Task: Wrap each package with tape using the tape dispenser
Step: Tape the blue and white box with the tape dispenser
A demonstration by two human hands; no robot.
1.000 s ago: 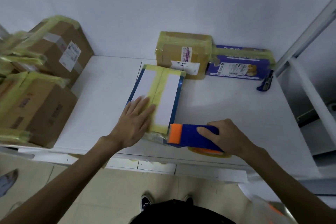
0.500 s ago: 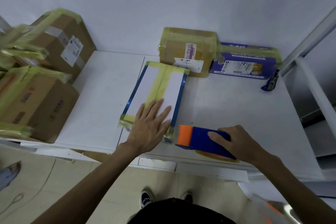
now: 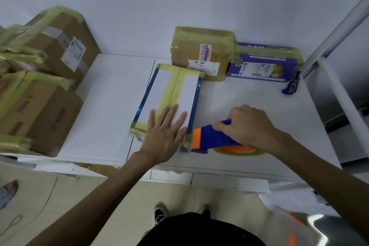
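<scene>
Taping step: open-fingered left hand point(image 3: 165, 134) pins the flat white blue-edged package point(image 3: 159, 90); right hand point(image 3: 251, 128) grips the blue-and-orange plastic tape dispenser point(image 3: 211, 136) at its near corner (cross-strip judged next).

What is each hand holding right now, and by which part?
The right hand grips the tape dispenser from above by its blue body. The left hand holds nothing: it presses flat on the near end of the white package.

Dim, bluish cast, wide-angle distortion, blurry left edge
</scene>
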